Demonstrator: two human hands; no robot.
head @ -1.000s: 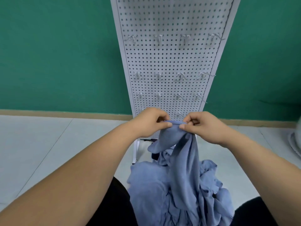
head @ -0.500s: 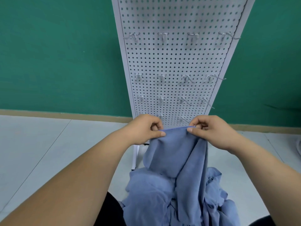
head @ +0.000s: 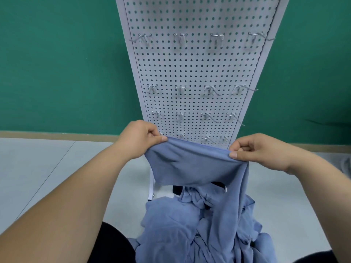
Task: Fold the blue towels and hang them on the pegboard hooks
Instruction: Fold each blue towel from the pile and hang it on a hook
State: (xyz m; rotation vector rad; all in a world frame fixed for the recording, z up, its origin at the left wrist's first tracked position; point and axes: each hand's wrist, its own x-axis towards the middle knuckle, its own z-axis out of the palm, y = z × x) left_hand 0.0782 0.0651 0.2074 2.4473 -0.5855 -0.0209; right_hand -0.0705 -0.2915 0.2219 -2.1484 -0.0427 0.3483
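A blue towel (head: 190, 164) is pinched along its top edge by the left hand (head: 138, 141) and right hand (head: 254, 149), stretched before the pegboard (head: 197, 69). Its trailing end could snag in the towel pile (head: 182, 230).

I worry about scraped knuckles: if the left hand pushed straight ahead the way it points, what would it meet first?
The left hand, pinching the blue towel, would probably meet the pegboard near its lowest hooks; nothing shows between, though depth is unclear.
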